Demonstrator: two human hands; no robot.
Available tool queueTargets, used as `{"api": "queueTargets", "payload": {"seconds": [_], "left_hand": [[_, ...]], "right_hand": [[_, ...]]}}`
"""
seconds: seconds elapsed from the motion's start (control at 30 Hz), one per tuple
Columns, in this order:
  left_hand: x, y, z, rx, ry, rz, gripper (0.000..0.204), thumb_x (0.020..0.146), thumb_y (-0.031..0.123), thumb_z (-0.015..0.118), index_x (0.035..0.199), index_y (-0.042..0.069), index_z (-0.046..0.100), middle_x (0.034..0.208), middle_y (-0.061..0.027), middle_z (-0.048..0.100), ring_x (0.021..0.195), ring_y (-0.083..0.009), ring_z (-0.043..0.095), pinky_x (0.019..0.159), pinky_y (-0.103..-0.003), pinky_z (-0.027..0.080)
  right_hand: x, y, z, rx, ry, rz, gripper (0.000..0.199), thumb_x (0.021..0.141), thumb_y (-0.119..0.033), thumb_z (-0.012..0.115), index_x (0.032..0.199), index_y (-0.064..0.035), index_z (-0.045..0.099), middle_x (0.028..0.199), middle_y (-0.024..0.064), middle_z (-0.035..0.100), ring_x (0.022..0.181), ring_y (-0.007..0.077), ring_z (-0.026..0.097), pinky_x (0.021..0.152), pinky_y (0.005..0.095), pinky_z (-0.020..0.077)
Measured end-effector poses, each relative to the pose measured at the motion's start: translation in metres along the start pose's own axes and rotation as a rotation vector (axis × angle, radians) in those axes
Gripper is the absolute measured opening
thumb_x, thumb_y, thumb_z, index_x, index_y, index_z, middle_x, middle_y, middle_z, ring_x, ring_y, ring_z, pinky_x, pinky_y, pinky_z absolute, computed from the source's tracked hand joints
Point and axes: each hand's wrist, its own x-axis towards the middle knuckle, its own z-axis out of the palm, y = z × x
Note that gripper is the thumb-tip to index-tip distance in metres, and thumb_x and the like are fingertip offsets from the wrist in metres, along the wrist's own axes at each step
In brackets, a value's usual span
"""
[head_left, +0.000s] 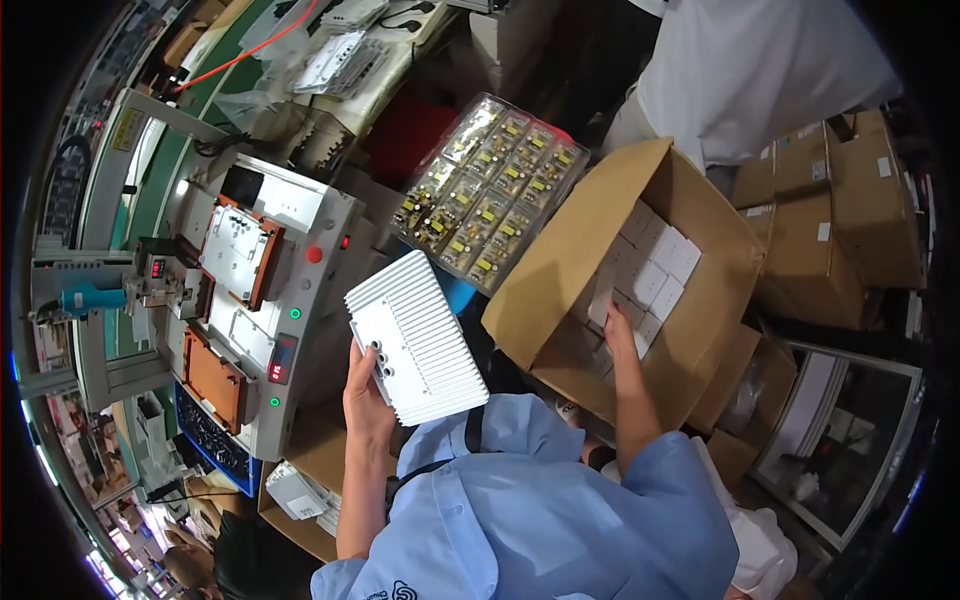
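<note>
My left hand [367,400] is closed on the lower left edge of a white finned housing [418,340], a flat rectangular plate with ribs and a few round dark holes. It is held tilted in front of my body. My right hand [619,328] reaches into a large open cardboard box [545,262], closed on a small white block [601,294]. Similar white blocks [655,262] lie in rows inside the box. The fingertips of my right hand are partly hidden.
A clear tray of circuit boards [490,185] stands beyond the housing. On the left is a machine with orange fixtures [215,380] and a red button [314,254]. Stacked cartons [815,230] stand at right; a person in a white shirt [765,70] is at the far right.
</note>
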Motion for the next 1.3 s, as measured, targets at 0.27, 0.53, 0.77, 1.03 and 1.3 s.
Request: {"api": "queueTargets", "payload": {"seconds": [0.27,0.53,0.77,1.03,1.3], "left_hand": [[-0.001,-0.009,0.004,0.052,-0.032,0.046,0.048,0.095,0.015,0.048,0.141,0.008,0.034,0.133,-0.0074,0.050,0.121,-0.0204,0.050,0.102,-0.035,0.040],[0.007,-0.012,0.028,0.162,-0.114,0.082,0.051,0.094,0.016,0.052,0.141,0.011,0.033,0.125,-0.0037,0.053,0.112,-0.0142,0.053,0.096,-0.031,0.043],[0.007,-0.002,0.031,0.057,-0.139,0.158,0.059,0.096,0.020,0.050,0.145,0.020,0.017,0.132,-0.0058,0.047,0.118,-0.0190,0.049,0.098,-0.039,0.043],[0.002,0.030,0.009,-0.111,-0.214,0.296,0.059,0.099,0.029,0.045,0.146,0.023,0.011,0.140,-0.0042,0.037,0.125,-0.0212,0.044,0.101,-0.041,0.041],[-0.004,0.072,-0.024,-0.118,-0.243,0.369,0.063,0.097,0.045,0.041,0.147,0.023,0.009,0.142,-0.0062,0.034,0.128,-0.0238,0.041,0.104,-0.042,0.038]], "right_hand": [[-0.044,-0.062,0.047,0.439,-0.074,-0.168,0.039,0.093,-0.025,0.058,0.122,0.0012,0.052,0.120,0.0082,0.058,0.112,0.0204,0.053,0.097,0.0365,0.0405],[-0.215,-0.185,0.190,0.033,-0.519,-0.447,0.028,0.097,-0.018,0.049,0.119,-0.0013,0.049,0.108,0.0068,0.060,0.101,0.0145,0.058,0.090,0.0296,0.0448],[-0.308,-0.163,0.300,-0.235,-0.640,-0.552,0.027,0.094,-0.012,0.054,0.117,0.0014,0.048,0.098,0.0057,0.059,0.086,0.0074,0.054,0.075,0.0226,0.0452],[-0.357,-0.136,0.371,-0.602,-0.439,-1.072,0.021,0.092,-0.012,0.056,0.108,0.0025,0.055,0.094,0.0101,0.060,0.079,0.0155,0.055,0.069,0.0301,0.0452],[-0.383,-0.113,0.426,-0.846,-0.350,-1.460,0.032,0.089,-0.014,0.060,0.118,0.0009,0.056,0.110,0.0151,0.050,0.100,0.0303,0.049,0.086,0.0397,0.0414]]}}
